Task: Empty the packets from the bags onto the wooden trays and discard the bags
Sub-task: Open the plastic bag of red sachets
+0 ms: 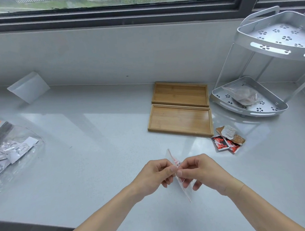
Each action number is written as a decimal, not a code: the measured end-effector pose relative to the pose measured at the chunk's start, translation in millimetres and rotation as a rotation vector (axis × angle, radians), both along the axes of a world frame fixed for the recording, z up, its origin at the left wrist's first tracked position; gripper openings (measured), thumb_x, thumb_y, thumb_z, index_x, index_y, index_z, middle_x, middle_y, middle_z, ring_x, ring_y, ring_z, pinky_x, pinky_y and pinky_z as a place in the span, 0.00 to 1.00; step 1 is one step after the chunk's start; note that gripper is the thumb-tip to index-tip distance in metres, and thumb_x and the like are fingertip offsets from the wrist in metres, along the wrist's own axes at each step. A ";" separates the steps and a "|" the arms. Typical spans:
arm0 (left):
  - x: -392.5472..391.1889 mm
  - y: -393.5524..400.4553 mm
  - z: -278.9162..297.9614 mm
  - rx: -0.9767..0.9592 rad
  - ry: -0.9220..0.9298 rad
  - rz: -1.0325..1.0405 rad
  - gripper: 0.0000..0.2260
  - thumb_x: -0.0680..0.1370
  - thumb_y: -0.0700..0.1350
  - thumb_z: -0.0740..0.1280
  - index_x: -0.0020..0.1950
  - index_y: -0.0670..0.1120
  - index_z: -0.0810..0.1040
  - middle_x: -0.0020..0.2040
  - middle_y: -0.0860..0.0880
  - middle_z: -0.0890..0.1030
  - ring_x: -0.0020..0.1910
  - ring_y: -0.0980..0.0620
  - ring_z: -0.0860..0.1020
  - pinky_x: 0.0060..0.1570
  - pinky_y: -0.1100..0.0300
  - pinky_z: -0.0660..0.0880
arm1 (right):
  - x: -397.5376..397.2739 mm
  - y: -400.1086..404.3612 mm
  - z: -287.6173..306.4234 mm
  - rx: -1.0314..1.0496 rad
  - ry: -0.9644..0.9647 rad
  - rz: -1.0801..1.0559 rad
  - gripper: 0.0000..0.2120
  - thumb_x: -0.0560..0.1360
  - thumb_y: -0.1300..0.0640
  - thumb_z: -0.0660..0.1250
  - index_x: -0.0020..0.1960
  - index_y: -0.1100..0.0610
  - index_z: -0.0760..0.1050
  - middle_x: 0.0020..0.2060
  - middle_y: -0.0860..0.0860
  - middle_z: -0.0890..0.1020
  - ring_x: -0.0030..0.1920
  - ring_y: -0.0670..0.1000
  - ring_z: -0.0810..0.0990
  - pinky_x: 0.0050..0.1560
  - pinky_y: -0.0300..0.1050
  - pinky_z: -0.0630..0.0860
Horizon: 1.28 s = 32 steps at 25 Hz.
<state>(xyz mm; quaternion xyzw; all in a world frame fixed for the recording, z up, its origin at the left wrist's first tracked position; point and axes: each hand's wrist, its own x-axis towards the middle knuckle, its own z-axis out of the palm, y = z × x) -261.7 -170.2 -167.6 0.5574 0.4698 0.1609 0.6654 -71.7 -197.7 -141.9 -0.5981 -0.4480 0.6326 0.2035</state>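
Observation:
My left hand [156,175] and my right hand [201,173] pinch a small clear plastic bag [184,190] between them, edge-on, above the counter's front middle. Two wooden trays lie side by side beyond the hands: the near tray [180,120] and the far tray [180,94], both bare inside. A small pile of red, brown and white packets [227,140] sits on the counter just right of the near tray. At the far left a clear bag [12,150] holds several white packets.
A two-tier white metal corner rack [272,108] stands at the right, with a crumpled clear bag [245,96] on its lower shelf. A frosted plastic sheet [28,87] leans against the wall at the back left. The window runs along the top.

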 end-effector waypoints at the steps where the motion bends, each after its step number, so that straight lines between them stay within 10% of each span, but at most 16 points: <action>1: -0.5 -0.4 -0.7 0.017 0.013 -0.029 0.09 0.80 0.47 0.67 0.42 0.45 0.79 0.34 0.50 0.78 0.35 0.53 0.75 0.37 0.62 0.74 | 0.5 0.2 0.3 0.016 -0.033 0.037 0.05 0.74 0.58 0.72 0.42 0.60 0.81 0.32 0.51 0.83 0.34 0.50 0.83 0.29 0.41 0.75; 9: 8.6 -2.5 4.6 0.275 0.248 -0.116 0.11 0.80 0.49 0.64 0.37 0.53 0.74 0.34 0.53 0.74 0.34 0.55 0.69 0.36 0.61 0.68 | -4.7 -3.8 -9.9 0.326 -0.343 0.090 0.11 0.69 0.52 0.65 0.34 0.58 0.73 0.25 0.46 0.70 0.28 0.45 0.63 0.32 0.42 0.63; 23: -2.0 9.5 24.1 0.320 0.428 -0.051 0.09 0.75 0.44 0.65 0.35 0.47 0.74 0.28 0.56 0.71 0.25 0.58 0.65 0.26 0.65 0.64 | 32.8 0.4 -6.9 0.381 -0.494 -0.168 0.11 0.67 0.60 0.68 0.28 0.53 0.73 0.23 0.44 0.72 0.27 0.43 0.66 0.30 0.37 0.64; 32: -15.0 36.5 46.4 0.262 0.473 -0.138 0.09 0.72 0.45 0.67 0.32 0.48 0.76 0.27 0.55 0.73 0.26 0.55 0.69 0.27 0.63 0.66 | 51.9 11.2 15.2 0.624 -0.929 0.152 0.07 0.70 0.53 0.67 0.36 0.52 0.72 0.29 0.45 0.76 0.33 0.49 0.74 0.34 0.45 0.72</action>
